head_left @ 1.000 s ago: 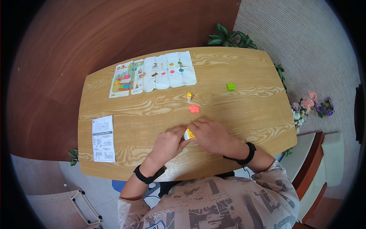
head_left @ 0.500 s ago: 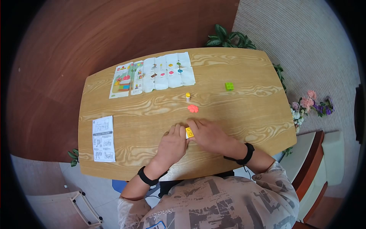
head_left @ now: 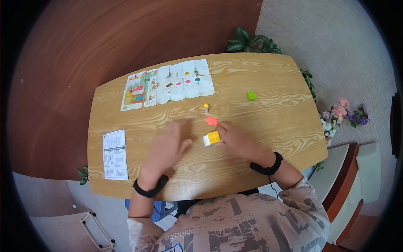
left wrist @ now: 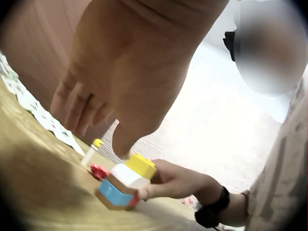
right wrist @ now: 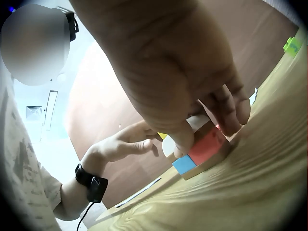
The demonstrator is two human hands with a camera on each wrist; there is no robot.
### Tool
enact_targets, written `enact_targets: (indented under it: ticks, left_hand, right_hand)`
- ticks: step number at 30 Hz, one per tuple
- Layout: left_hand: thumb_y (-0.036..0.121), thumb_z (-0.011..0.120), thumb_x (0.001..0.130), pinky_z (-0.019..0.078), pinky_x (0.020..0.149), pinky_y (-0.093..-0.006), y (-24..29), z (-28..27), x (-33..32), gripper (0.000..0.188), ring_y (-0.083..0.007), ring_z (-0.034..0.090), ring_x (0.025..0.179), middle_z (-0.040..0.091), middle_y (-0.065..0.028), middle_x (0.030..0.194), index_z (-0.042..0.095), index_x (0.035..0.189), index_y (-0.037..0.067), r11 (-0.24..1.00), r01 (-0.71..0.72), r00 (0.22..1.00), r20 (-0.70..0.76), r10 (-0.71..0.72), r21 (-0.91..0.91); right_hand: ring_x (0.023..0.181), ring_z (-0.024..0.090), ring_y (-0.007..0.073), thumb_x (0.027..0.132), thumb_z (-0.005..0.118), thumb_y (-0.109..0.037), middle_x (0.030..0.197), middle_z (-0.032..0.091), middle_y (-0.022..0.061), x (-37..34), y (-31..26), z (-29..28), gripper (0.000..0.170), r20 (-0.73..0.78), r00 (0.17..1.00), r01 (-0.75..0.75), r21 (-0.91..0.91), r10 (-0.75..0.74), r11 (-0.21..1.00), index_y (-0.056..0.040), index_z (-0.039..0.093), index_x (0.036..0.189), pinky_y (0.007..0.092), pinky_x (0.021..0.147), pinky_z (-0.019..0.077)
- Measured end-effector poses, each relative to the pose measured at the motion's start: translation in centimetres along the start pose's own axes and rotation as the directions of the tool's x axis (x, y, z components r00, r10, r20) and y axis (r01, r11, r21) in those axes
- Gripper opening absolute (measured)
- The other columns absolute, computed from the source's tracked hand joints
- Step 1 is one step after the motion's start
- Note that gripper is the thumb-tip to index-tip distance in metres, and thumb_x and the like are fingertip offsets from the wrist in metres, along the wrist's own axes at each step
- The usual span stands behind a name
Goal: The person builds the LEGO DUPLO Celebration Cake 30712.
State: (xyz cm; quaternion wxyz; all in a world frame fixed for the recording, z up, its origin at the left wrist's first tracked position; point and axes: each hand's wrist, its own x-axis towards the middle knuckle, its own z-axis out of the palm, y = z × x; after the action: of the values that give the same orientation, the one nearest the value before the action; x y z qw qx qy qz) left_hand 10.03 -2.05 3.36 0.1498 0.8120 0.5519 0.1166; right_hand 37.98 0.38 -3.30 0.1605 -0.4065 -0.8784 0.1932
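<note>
A block stack stands on the table: yellow studded brick (head_left: 213, 137) on top, white piece (left wrist: 126, 175) beneath, then a blue brick (left wrist: 116, 193) beside a red brick (right wrist: 208, 146), on a brown base. My right hand (head_left: 239, 140) grips the stack's right side between thumb and fingers. My left hand (head_left: 168, 145), blurred, is off the stack to its left, fingers extended and holding nothing. Just beyond the stack lies a coral flower-shaped piece (head_left: 211, 121), and behind that stands a white piece with a yellow top (head_left: 206, 108).
A green brick (head_left: 251, 96) sits at the back right of the table. An unfolded picture sheet (head_left: 178, 82) lies at the back left, and a printed black-and-white sheet (head_left: 114, 155) at the left. Potted plants and flowers (head_left: 342, 111) stand beyond the table's edges.
My left hand has let go of the stack and moved left. More of the yellow brick and white piece shows, while my right hand keeps its grip, slightly farther from my body.
</note>
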Motion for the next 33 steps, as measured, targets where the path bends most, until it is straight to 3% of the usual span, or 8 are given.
enact_targets:
  ticks: [4, 7, 10, 16, 21, 25, 30, 33]
  left_hand:
    - [0.037, 0.075, 0.100, 0.0410, 0.122, -0.0499, -3.3, 0.5, 2.5, 0.081, -0.0462, 0.045, 0.148, 0.045, -0.0279, 0.160, 0.036, 0.162, 0.001, 0.998, -0.004, 0.979, -0.201, 0.018, 0.069]
    - [0.036, 0.074, 0.100, 0.0366, 0.126, -0.0489, -4.6, 2.4, 4.0, 0.087, -0.0455, 0.036, 0.155, 0.033, -0.0265, 0.170, 0.029, 0.167, 0.004, 0.995, -0.020, 0.985, -0.170, 0.037, 0.100]
    - [0.035, 0.075, 0.100, 0.0354, 0.128, -0.0482, -4.7, 4.1, 5.2, 0.088, -0.0456, 0.036, 0.156, 0.032, -0.0252, 0.171, 0.028, 0.168, 0.004, 0.999, -0.016, 0.995, -0.094, 0.020, 0.047]
    - [0.025, 0.076, 0.098, 0.0383, 0.126, -0.0475, -3.4, 5.3, 5.9, 0.085, -0.0443, 0.041, 0.153, 0.035, -0.0234, 0.170, 0.031, 0.168, 0.007, 0.993, -0.081, 0.997, -0.016, 0.080, -0.081]
    - [0.006, 0.070, 0.095, 0.0437, 0.121, -0.0480, -2.7, 6.3, 6.2, 0.068, -0.0399, 0.051, 0.146, 0.051, -0.0200, 0.160, 0.047, 0.160, 0.007, 0.966, -0.239, 0.971, -0.036, 0.236, -0.098]
    - [-0.008, 0.063, 0.088, 0.0472, 0.117, -0.0473, -2.5, 6.7, 6.4, 0.065, -0.0393, 0.057, 0.140, 0.061, -0.0192, 0.150, 0.057, 0.151, 0.006, 0.939, -0.296, 0.955, -0.046, 0.293, -0.174]
    - [-0.012, 0.060, 0.083, 0.0516, 0.111, -0.0470, -2.3, 6.4, 6.7, 0.061, -0.0400, 0.062, 0.131, 0.067, -0.0193, 0.139, 0.063, 0.142, 0.004, 0.928, -0.321, 0.947, -0.059, 0.315, -0.190]
    - [-0.013, 0.060, 0.082, 0.0532, 0.108, -0.0469, -2.2, 6.3, 6.6, 0.059, -0.0395, 0.065, 0.126, 0.069, -0.0188, 0.133, 0.065, 0.138, 0.004, 0.929, -0.323, 0.946, -0.069, 0.316, -0.182]
  right_hand:
    - [0.115, 0.065, 0.0399, 0.094, 0.078, -0.028, 0.127, 0.063, 0.0201, 1.1, 1.2, -1.2, 0.048, 0.044, 0.997, -0.058, 0.041, 0.056, 0.997, 0.0028, 0.061, 0.126, 0.0469, 0.096, 0.0550]
    - [0.114, 0.065, 0.0397, 0.092, 0.080, -0.026, 0.123, 0.064, 0.0201, 1.7, 1.6, -1.4, 0.048, 0.019, 0.999, -0.032, 0.088, 0.031, 0.996, 0.0026, 0.062, 0.126, 0.0477, 0.095, 0.0553]
    - [0.113, 0.065, 0.0390, 0.090, 0.082, -0.022, 0.118, 0.065, 0.0195, 2.7, 1.3, -1.7, 0.047, 0.045, 0.998, -0.053, 0.077, 0.050, 0.996, 0.0038, 0.063, 0.125, 0.0476, 0.095, 0.0552]
    - [0.111, 0.066, 0.0402, 0.091, 0.082, -0.024, 0.119, 0.065, 0.0198, 3.2, 1.0, -1.8, 0.047, 0.045, 0.998, -0.047, 0.047, 0.044, 0.998, 0.0033, 0.062, 0.124, 0.0483, 0.093, 0.0557]
    - [0.114, 0.066, 0.0394, 0.092, 0.081, -0.027, 0.121, 0.065, 0.0187, 3.8, 1.6, -1.2, 0.048, 0.086, 0.996, 0.002, 0.022, -0.003, 1.000, 0.0019, 0.062, 0.126, 0.0486, 0.093, 0.0560]
    - [0.115, 0.064, 0.0376, 0.092, 0.081, -0.027, 0.120, 0.065, 0.0169, 4.0, 2.2, -0.1, 0.049, 0.010, 0.998, 0.057, 0.022, -0.057, 0.998, 0.0023, 0.062, 0.126, 0.0471, 0.095, 0.0561]
    - [0.115, 0.065, 0.0369, 0.091, 0.081, -0.027, 0.120, 0.066, 0.0155, 4.2, 1.6, -0.9, 0.050, 0.106, 0.994, -0.010, 0.022, 0.008, 1.000, 0.0024, 0.062, 0.127, 0.0465, 0.096, 0.0561]
    - [0.116, 0.065, 0.0362, 0.091, 0.082, -0.028, 0.119, 0.066, 0.0153, 4.2, 1.7, -0.8, 0.049, 0.078, 0.997, 0.013, 0.022, -0.015, 1.000, 0.0018, 0.063, 0.125, 0.0464, 0.095, 0.0561]
